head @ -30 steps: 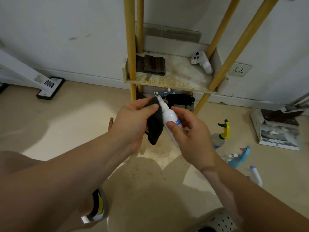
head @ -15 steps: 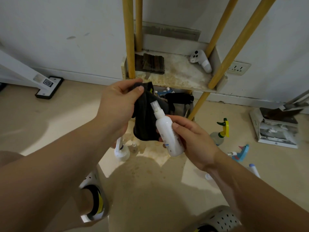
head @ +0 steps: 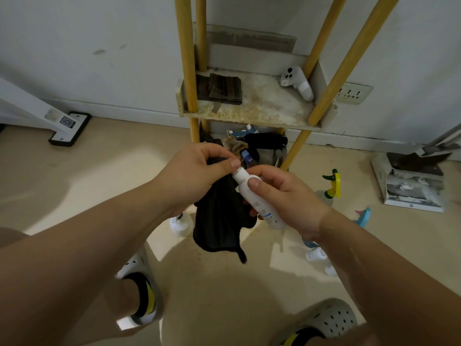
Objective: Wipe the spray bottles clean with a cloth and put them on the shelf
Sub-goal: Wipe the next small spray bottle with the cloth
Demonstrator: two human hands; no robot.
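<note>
My right hand (head: 284, 196) grips a small white spray bottle (head: 257, 201), tilted with its top toward the upper left. My left hand (head: 199, 173) holds a black cloth (head: 219, 221) and pinches it round the bottle's top; most of the cloth hangs down below my hands. The nozzle is hidden under my left fingers. Behind my hands stands the shelf (head: 249, 116) with yellow poles, its stained board about level with the top of my hands.
On the shelf board lie a folded dark cloth (head: 222, 88) and a white controller (head: 296, 82). Several spray bottles stand or lie on the floor: a white one (head: 180, 223), a yellow-green one (head: 330, 188), a blue one (head: 363, 217). A dustpan box (head: 411, 183) sits right.
My left hand moved back onto the bottle's top with the cloth, covering the nozzle. The cloth now hangs lower beneath my hands.
</note>
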